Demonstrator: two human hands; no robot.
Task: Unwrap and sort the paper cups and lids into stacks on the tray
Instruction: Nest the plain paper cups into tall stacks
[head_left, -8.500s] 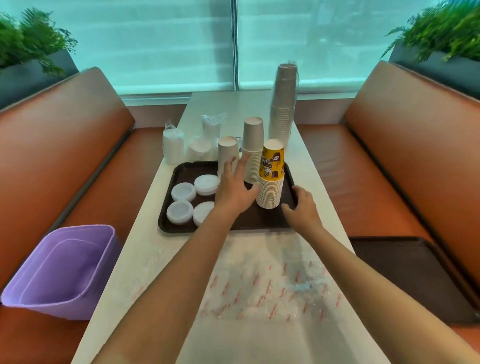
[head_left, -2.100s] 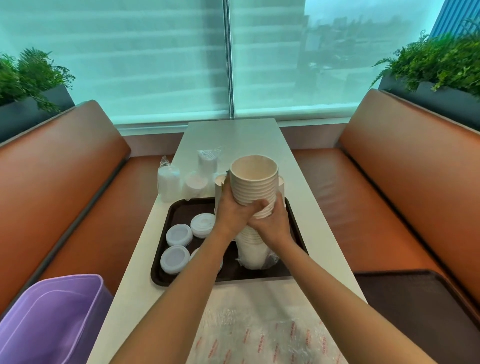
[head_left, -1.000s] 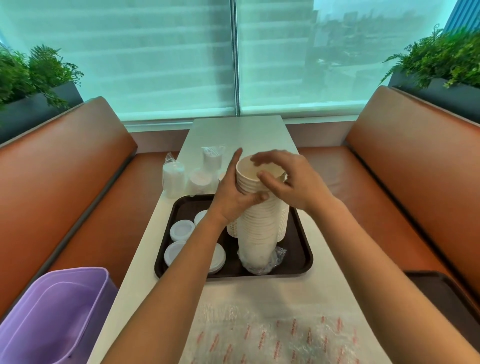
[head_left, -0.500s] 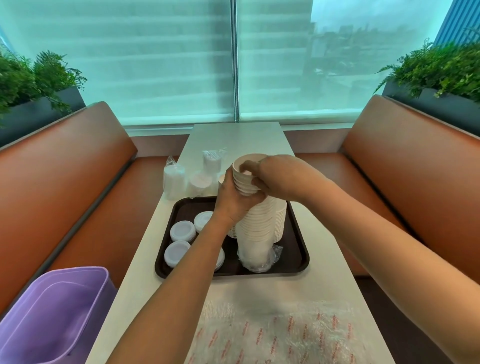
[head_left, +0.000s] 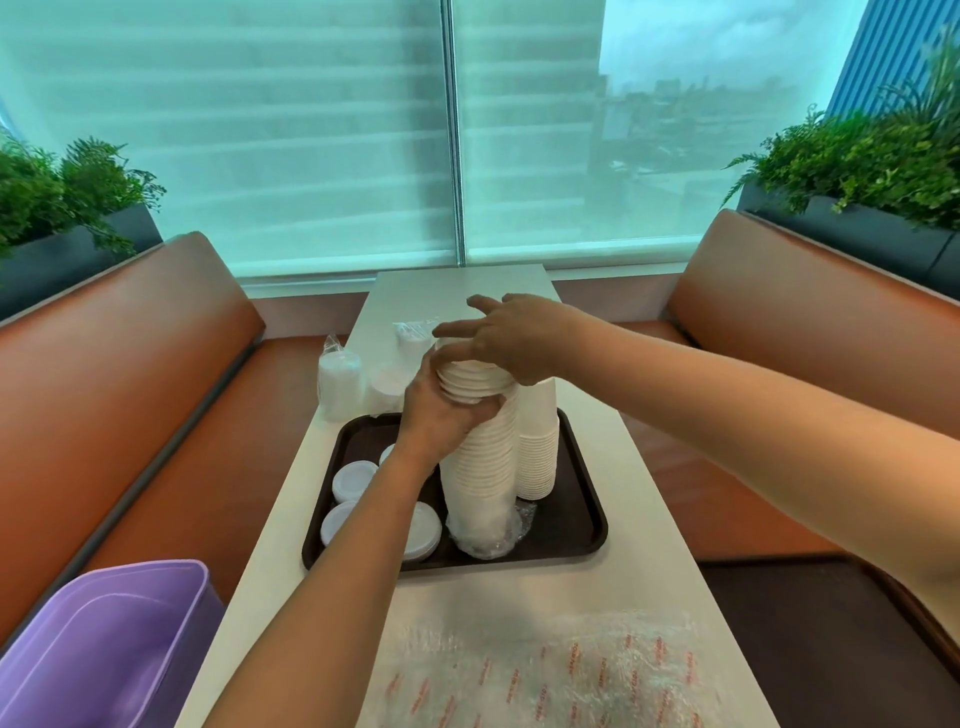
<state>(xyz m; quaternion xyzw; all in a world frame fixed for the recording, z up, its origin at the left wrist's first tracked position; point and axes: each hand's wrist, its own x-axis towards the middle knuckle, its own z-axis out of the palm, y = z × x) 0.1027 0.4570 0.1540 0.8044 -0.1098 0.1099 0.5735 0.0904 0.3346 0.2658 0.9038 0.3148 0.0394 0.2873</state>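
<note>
The left hand (head_left: 441, 410) grips the upper part of a tall stack of white paper cups (head_left: 480, 457), fingers curled round its rims from the left side. The right hand (head_left: 511, 335) lies over the top of that stack with its fingers spread and reaching left past the rim; whether the palm presses the topmost cup cannot be told. The stack stands upright on a dark brown tray (head_left: 576, 519), its foot sitting in a crumpled clear plastic wrapper (head_left: 493, 535). Just beside it on the right, touching or nearly so, stands a shorter stack of white cups (head_left: 537, 441). On the left half of the tray lie white lids (head_left: 353, 478), partly hidden by the left forearm. Beyond the tray's far left corner, wrapped bundles of lids (head_left: 340, 382) stand on the white table (head_left: 649, 519). A sheet of clear plastic with red print (head_left: 545, 670) lies on the near end of the table. A purple bin (head_left: 98, 649) sits on the left orange bench (head_left: 156, 389), and another dark tray (head_left: 831, 649) lies on the right bench.
</note>
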